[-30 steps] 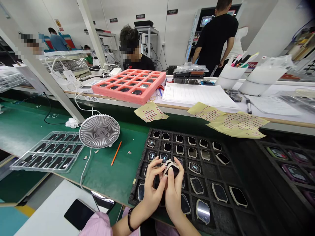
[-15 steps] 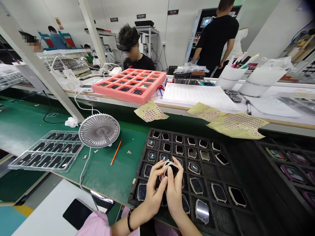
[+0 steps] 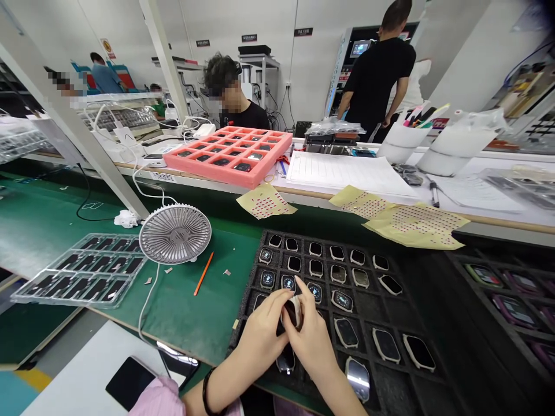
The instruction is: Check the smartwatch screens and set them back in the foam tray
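Between both hands, above the black foam tray (image 3: 396, 309), a smartwatch (image 3: 296, 311) with a pale case is tilted on its side. My left hand (image 3: 264, 323) is closed on its left edge, fingers curled over the top. My right hand (image 3: 313, 326) grips the other side with thumb and fingers. Part of the watch is hidden by the fingers. Around it in the tray's pockets lie several watches with light cases, among them a lit one (image 3: 342, 300) and a dark one (image 3: 346, 333).
A round fan (image 3: 176, 233) stands left of the tray, with an orange stick (image 3: 203, 273) beside it. Further left lies a clear plastic tray (image 3: 82, 268) of black parts. A pink foam tray (image 3: 229, 155) sits on the shelf, where yellow sticker sheets (image 3: 416, 222) hang over the edge.
The watch has turned from facing up to standing more on its edge. Both hands have shifted slightly lower, and the left one has rotated over the watch.
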`<state>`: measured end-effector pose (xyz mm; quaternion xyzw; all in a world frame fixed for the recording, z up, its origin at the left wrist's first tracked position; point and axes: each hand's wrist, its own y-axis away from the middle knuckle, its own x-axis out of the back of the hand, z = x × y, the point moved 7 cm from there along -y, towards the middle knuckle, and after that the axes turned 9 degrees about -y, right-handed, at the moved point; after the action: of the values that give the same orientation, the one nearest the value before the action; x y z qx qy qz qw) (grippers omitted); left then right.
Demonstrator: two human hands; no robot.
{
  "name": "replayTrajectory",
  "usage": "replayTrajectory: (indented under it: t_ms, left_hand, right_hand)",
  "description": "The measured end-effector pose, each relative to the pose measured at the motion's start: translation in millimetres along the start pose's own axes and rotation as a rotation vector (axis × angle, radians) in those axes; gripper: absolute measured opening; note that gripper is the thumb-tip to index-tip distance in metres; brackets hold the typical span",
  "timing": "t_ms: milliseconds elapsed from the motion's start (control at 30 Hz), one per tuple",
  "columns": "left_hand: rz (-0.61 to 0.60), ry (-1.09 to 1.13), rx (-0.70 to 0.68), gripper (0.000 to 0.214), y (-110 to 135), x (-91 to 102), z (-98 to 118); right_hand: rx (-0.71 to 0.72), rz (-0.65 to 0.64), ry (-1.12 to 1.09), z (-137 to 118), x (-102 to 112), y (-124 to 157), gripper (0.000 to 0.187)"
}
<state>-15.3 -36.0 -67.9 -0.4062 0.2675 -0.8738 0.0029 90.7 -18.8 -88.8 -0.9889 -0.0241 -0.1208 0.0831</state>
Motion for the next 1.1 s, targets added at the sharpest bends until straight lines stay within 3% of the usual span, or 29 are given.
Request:
replayTrajectory:
  t_ms: [100, 200, 400, 500, 633, 800, 900, 1100]
  left_hand:
    - [-0.012, -0.047, -0.014, 0.067, 1, -3.0, -2]
    - [0.002, -0.055, -0.055, 0.060, -1, 3.7, -2]
    - [0.016, 0.045, -0.267, 0.050, -6, 26.3, 20]
    - [0.008, 0.091, -0.309, 0.049, -7, 27.4, 26]
    - [-0.070, 0.106, -0.330, 0.050, -5, 20.0, 25]
    - [-0.157, 0.110, -0.310, 0.047, -5, 14.1, 23]
    - [-0.177, 0.118, -0.307, 0.049, -7, 15.2, 24]
    - [-0.389, 0.176, -0.333, 0.094, -23, 19.7, 8]
  right_hand:
    - [0.017, -0.041, -0.002, 0, -4, 1, 0.056]
    - [-0.028, -0.096, -0.140, 3, -4, 0, 0.059]
    - [-0.252, -0.339, -0.694, 8, -5, 1, 0.042]
    - [-0.381, -0.480, -0.811, 4, -11, 10, 0.046]
    - [-0.434, -0.431, -0.836, 0, -8, 13, 0.044]
    - [-0.463, -0.545, -0.835, -2, -11, 12, 0.038]
    - [-0.493, -0.461, -0.852, 4, -10, 11, 0.037]
    - [-0.503, -0.378, -0.905, 11, -6, 14, 0.040]
